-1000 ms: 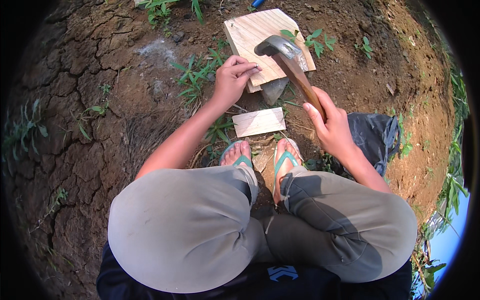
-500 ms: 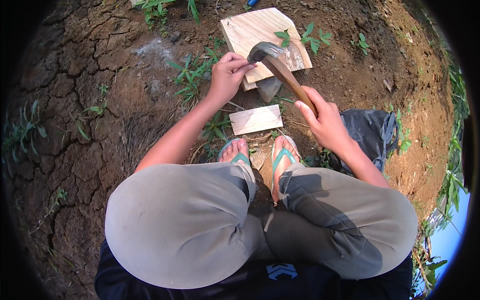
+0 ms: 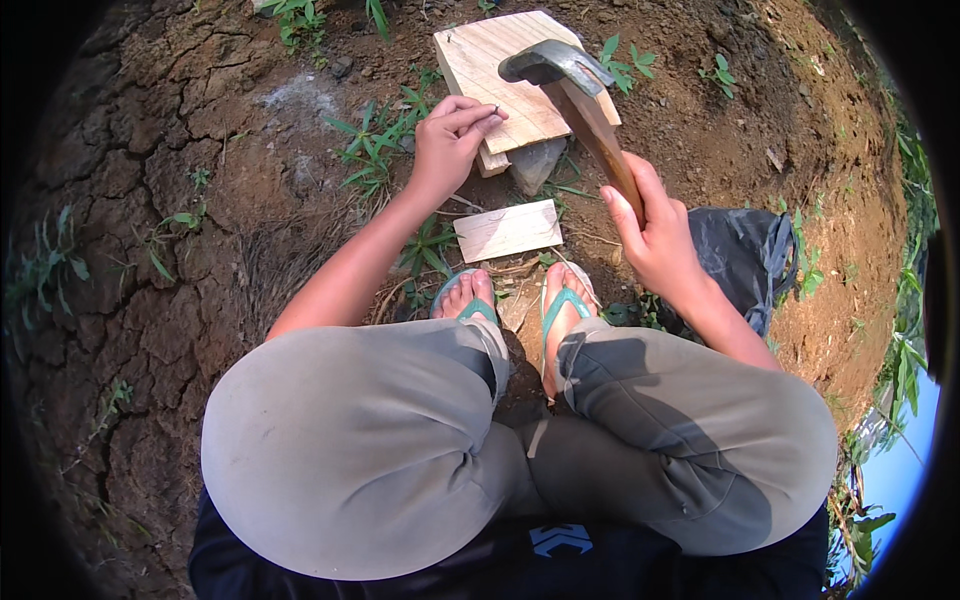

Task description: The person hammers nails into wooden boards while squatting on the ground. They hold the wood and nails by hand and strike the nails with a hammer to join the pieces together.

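My right hand is wrapped round the wooden handle of a claw hammer, whose metal head hangs raised over a pale wooden board. At the board's near left corner, my left hand pinches a small dark nail between thumb and fingers, its top showing just above the fingertips. Another small nail stands up at the board's far left corner. Part of the board's right side is hidden behind the hammer.
The board rests on a grey stone. A small flat piece of wood lies on the soil in front of my sandalled feet. A black plastic bag sits to the right. Green weeds grow left of the board, beside cracked earth.
The hammer head has lifted from beside my left fingers, moving up and to the right. My left hand still pinches at the board's corner, and the nail top now shows.
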`<act>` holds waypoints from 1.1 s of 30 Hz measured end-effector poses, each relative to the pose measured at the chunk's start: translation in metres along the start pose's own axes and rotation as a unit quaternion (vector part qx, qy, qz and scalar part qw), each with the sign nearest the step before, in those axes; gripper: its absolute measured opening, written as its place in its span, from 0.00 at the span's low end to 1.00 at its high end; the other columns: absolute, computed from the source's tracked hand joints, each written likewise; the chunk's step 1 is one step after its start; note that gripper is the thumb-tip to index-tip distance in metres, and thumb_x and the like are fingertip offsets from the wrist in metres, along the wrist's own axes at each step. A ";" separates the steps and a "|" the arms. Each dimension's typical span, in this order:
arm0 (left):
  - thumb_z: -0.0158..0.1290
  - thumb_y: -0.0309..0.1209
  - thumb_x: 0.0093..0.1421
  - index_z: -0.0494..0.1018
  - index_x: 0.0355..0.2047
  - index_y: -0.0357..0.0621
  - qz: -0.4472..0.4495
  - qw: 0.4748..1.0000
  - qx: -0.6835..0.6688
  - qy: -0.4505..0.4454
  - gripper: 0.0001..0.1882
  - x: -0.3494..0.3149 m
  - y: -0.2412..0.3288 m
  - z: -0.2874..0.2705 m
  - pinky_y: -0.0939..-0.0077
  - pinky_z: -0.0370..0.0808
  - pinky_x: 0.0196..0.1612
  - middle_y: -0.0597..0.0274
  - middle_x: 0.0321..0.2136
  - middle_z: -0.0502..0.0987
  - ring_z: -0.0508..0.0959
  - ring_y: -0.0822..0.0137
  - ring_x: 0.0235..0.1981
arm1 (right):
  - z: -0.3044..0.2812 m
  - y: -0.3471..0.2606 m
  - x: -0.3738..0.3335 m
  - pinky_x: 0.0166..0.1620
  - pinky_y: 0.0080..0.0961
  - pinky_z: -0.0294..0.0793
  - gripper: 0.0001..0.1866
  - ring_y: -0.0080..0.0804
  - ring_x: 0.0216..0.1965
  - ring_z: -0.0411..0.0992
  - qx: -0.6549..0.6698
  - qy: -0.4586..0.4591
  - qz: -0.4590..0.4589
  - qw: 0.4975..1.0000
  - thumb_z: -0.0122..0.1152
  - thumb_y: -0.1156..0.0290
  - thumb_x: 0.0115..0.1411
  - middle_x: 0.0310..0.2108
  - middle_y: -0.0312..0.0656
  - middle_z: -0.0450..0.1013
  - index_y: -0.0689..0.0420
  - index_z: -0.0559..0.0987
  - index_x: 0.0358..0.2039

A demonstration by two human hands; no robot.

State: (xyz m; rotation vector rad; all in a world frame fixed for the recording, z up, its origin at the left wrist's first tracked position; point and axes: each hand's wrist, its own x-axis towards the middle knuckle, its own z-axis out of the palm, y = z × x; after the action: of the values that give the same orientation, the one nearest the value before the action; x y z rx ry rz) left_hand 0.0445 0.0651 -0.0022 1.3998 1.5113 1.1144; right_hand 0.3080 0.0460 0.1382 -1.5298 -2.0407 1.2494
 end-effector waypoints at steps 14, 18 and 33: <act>0.61 0.24 0.61 0.86 0.42 0.44 0.007 1.000 0.016 -0.004 0.09 -0.002 0.002 -0.004 0.79 0.73 0.38 0.65 0.35 0.77 0.77 0.75 0.35 | -0.002 0.020 -0.002 0.31 0.22 0.68 0.19 0.18 0.26 0.66 0.076 0.038 0.054 0.995 0.60 0.65 0.70 0.25 0.37 0.71 0.60 0.74 0.56; 0.61 0.23 0.61 0.86 0.42 0.44 0.017 0.999 0.029 -0.013 0.10 0.000 0.004 -0.003 0.79 0.73 0.39 0.65 0.35 0.77 0.77 0.74 0.36 | 0.017 0.071 -0.019 0.34 0.22 0.68 0.19 0.17 0.30 0.66 0.153 0.079 0.141 0.975 0.61 0.65 0.69 0.28 0.33 0.72 0.61 0.74 0.55; 0.67 0.37 0.59 0.65 0.62 0.40 -0.062 0.997 0.036 0.014 0.35 -0.016 0.006 -0.015 0.80 0.75 0.36 0.55 0.52 0.68 0.76 0.75 0.33 | 0.049 0.129 -0.090 0.47 0.49 0.76 0.25 0.60 0.48 0.75 -0.115 0.107 0.211 0.965 0.58 0.69 0.62 0.50 0.55 0.76 0.50 0.68 0.61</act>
State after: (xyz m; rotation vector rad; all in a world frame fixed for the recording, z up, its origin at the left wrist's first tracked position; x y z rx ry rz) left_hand 0.0338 0.0476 0.0082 1.3241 1.6484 1.0170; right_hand 0.3903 -0.0493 0.0319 -2.1901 -1.8286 0.9425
